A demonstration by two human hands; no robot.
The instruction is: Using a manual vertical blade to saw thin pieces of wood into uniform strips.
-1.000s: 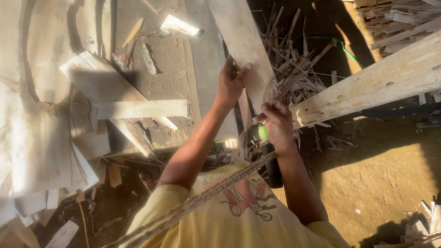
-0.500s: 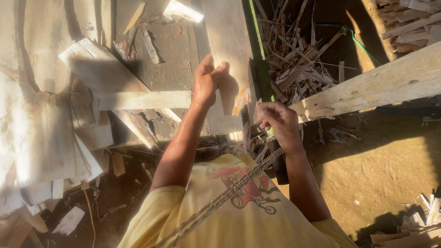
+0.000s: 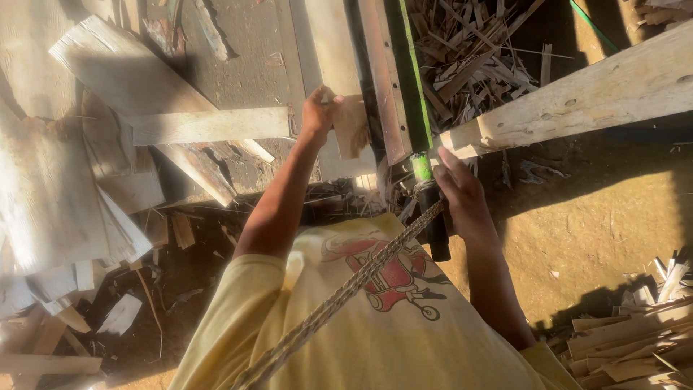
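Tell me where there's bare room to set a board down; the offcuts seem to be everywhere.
The dirt floor is bare between the long beam, the right hand and the stacked slats. Left of the left hand it is crowded with overlapping planks; behind the beam lies a splinter heap.

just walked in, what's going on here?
A person in a yellow shirt stands at a long green blade-like bar. The left hand grips a small wooden piece beside it. The right hand is at the bar's dark handle, where a braided rope runs in. Wood scraps are piled beyond, and loose boards lie to the left.
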